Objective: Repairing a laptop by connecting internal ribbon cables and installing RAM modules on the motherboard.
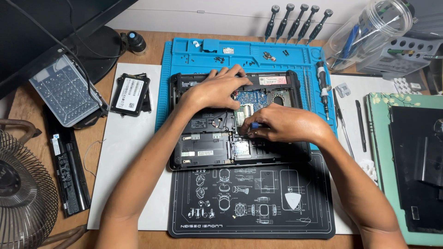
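Head view: my left hand (214,90) rests fingers-spread on one opened black laptop chassis (207,138); my right hand (281,124) pinches one small blue-tipped tool (254,125); five black-handled screwdrivers (297,23) stand behind.

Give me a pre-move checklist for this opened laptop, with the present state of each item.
1. Left hand steadies the opened black laptop chassis at its upper edge: ok.
2. Right hand pinches a small blue-tipped tool over the board: ok.
3. Tool tip seated on its target: cannot tell, fingers hide it.
4. Loose black screws lie in the blue silicone mat tray, off the chassis: ok.
5. Black battery bar lies apart on the desk: ok.
6. Black electric screwdriver lies within reach, right of the chassis: ok.
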